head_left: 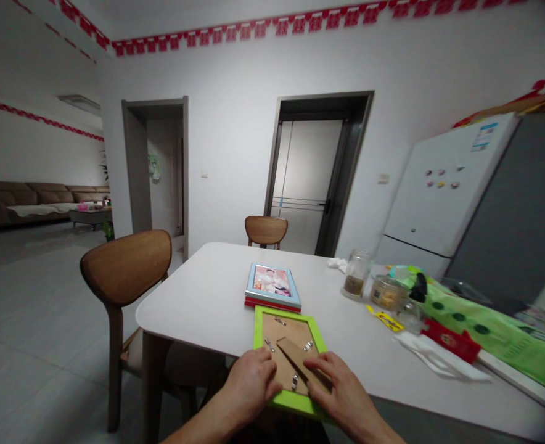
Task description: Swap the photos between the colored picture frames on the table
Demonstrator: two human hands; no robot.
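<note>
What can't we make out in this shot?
All from the head view:
- Green frame's front: faces down, only its back shows.
- Its near left corner: behind the left hand.
- Exact contact of the right hand with the brown strut: fingers cover it.
- Face of the red item: under the blue frame.
- Jar contents: too small to identify.
- Table's near right part: cut off by picture edge.

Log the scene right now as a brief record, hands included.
Left hand: at the lower left of the green frame
Right hand: at its lower right, touching the brown stand
Green frame: back up, four metal clips visible
Beyond it: blue frame stacked on something red
Table right: glass jar, green bag
Grip firmness: cannot tell
</note>
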